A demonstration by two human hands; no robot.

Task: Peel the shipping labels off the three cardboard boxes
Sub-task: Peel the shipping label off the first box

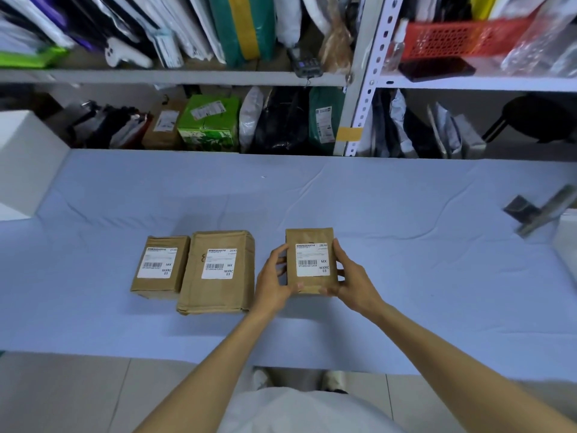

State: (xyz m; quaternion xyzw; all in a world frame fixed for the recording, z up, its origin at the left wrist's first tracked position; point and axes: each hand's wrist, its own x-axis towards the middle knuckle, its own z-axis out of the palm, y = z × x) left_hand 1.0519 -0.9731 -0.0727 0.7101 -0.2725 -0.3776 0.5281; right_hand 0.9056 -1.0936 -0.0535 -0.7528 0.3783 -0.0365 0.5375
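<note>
1. Count: 3 cardboard boxes and 3 shipping labels, 1 per box, all on top faces and fully stuck. 2 hands in view.
2. Box 3 (309,237) sat between the hands. L hand (273,276) gripped its left side w/ fingers curled round. R hand (351,282) gripped its right side, thumb at near corner. Couldn't tell if it was lifted off the cloth.
3. Box 2 (215,292), the largest, lay just left of L hand, not touching it. Box 1 (160,284) lay further left, close beside box 2.
4. Look: brown creased card. Label 3 (312,260), label 2 (219,263) and label 1 (157,262) were white w/ barcode, "MX", "MXRC 03", corners flat.
5. Room: blue table cloth (312,195) was open ahead and right of R hand. Near table edge ran under the forearms. White block (28,157) stood far left of L hand, grey tool (537,214) far right of R hand, shelf rack (359,89) beyond both.
</note>
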